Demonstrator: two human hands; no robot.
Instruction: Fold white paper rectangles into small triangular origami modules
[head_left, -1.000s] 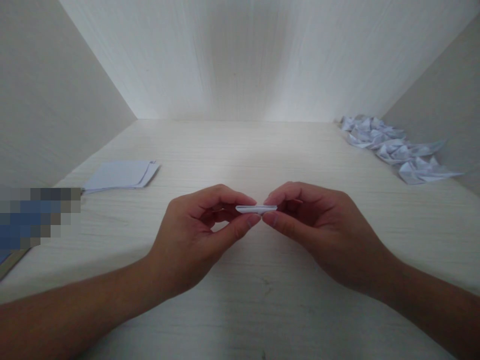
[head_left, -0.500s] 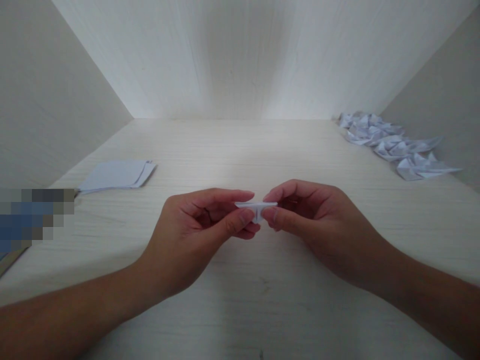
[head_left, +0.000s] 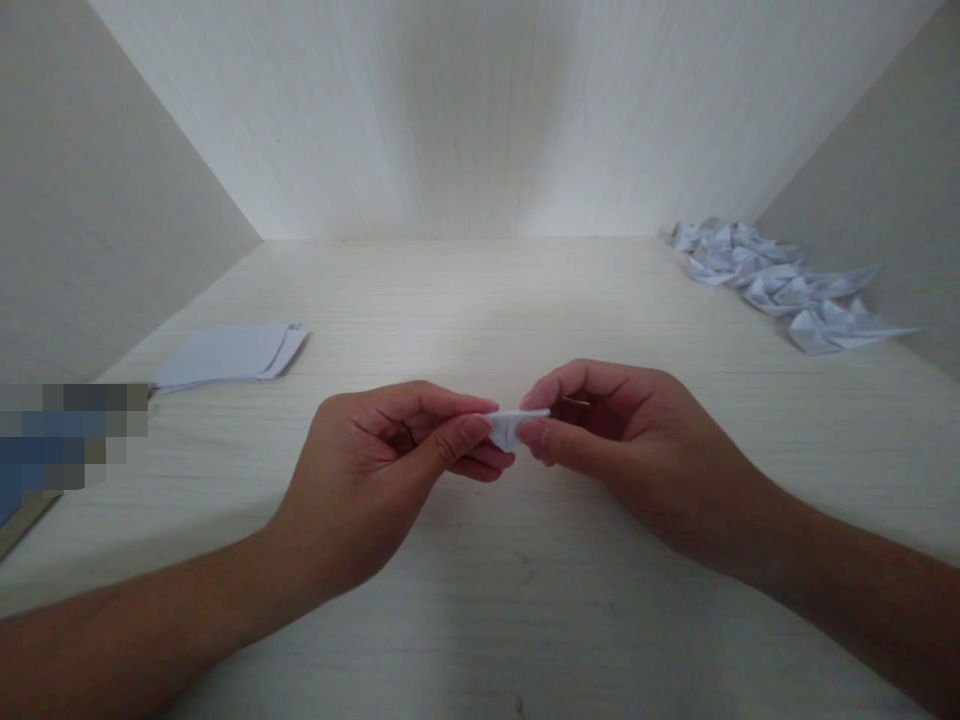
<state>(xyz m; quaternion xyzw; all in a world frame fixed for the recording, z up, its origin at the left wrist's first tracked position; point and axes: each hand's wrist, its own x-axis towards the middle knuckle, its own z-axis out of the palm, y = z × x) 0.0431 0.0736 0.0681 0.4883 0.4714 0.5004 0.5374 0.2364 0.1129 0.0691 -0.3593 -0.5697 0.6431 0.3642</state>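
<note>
A small folded piece of white paper (head_left: 508,425) hangs just above the pale wooden table (head_left: 480,300), pinched from both sides. My left hand (head_left: 382,470) grips its left end between thumb and fingers, the fingers curled closed. My right hand (head_left: 630,450) pinches the right end the same way. Most of the paper is hidden by my fingertips; only a short strip and a small flap below it show.
A thin stack of flat white sheets (head_left: 232,352) lies at the left of the table. A heap of folded white paper shapes (head_left: 787,285) lies at the far right by the side wall. Pale walls close in the back and both sides. A pixelated patch covers the left edge.
The paper was a flat strip held level; its middle has since been pushed down into a small flap, and my fingertips have moved closer together.
</note>
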